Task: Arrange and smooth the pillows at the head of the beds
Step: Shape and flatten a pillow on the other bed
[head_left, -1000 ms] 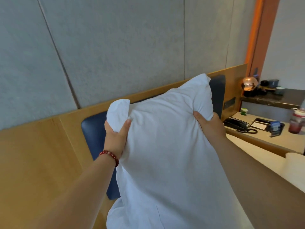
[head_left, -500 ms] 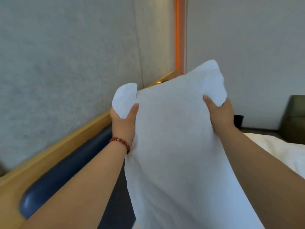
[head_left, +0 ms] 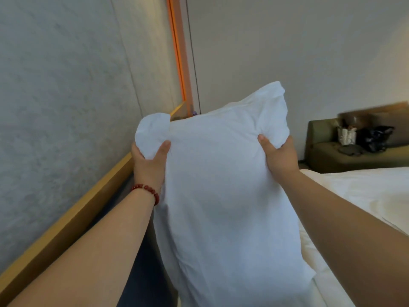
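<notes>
A: Where is the pillow?

B: The white pillow (head_left: 221, 196) hangs upright in front of the person, between the wooden headboard rail (head_left: 66, 222) on the left and the white bed (head_left: 365, 196) on the right; its lower end runs out of view, so I cannot tell whether it touches the bed.

A: And the hands?

B: The left hand (head_left: 150, 160), a red bead bracelet (head_left: 147, 190) at its wrist, grips the upper left corner, thumb on the near face; the right hand (head_left: 280, 156) grips the upper right corner likewise, the cloth bunched above it.

A: Anything else?

B: A grey wall panel (head_left: 55, 107) above the rail; an orange strip (head_left: 177, 52) in the room's corner; a green sofa (head_left: 332, 158) carrying bags (head_left: 371, 136) beyond the bed.
</notes>
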`<action>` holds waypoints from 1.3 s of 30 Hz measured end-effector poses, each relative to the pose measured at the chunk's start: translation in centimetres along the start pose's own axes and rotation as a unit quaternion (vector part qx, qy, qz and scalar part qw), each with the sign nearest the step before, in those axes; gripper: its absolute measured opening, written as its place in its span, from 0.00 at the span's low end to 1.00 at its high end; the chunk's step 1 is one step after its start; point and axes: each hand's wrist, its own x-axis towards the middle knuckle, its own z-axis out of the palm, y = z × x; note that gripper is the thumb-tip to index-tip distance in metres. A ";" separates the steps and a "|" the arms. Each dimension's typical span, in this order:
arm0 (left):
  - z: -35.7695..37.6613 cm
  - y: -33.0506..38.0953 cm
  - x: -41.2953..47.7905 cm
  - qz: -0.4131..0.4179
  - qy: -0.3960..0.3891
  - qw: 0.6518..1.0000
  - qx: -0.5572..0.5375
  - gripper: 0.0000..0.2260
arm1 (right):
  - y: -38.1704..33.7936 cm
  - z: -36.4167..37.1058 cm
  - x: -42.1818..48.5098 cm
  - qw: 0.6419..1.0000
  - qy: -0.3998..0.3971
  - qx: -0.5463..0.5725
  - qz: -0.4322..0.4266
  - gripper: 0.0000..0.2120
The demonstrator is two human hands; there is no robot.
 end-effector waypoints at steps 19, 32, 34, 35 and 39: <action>9.4 -8.9 12.1 -0.024 0.008 0.997 0.078 0.37 | 9.1 7.5 15.5 0.996 -0.057 0.053 0.049 0.37; 11.5 -19.2 18.2 -0.082 0.061 0.957 0.271 0.36 | 21.3 17.4 22.5 0.982 -0.128 0.008 0.135 0.35; 11.1 -19.6 18.3 -0.080 0.057 0.950 0.295 0.35 | 22.1 18.1 22.3 0.981 -0.132 0.015 0.141 0.38; 10.9 -19.7 18.4 -0.081 0.052 0.947 0.308 0.35 | 22.2 18.4 22.0 0.980 -0.134 0.020 0.146 0.39; 10.6 -19.5 18.2 -0.091 0.033 0.936 0.338 0.34 | 22.2 19.1 21.2 0.976 -0.140 0.015 0.165 0.38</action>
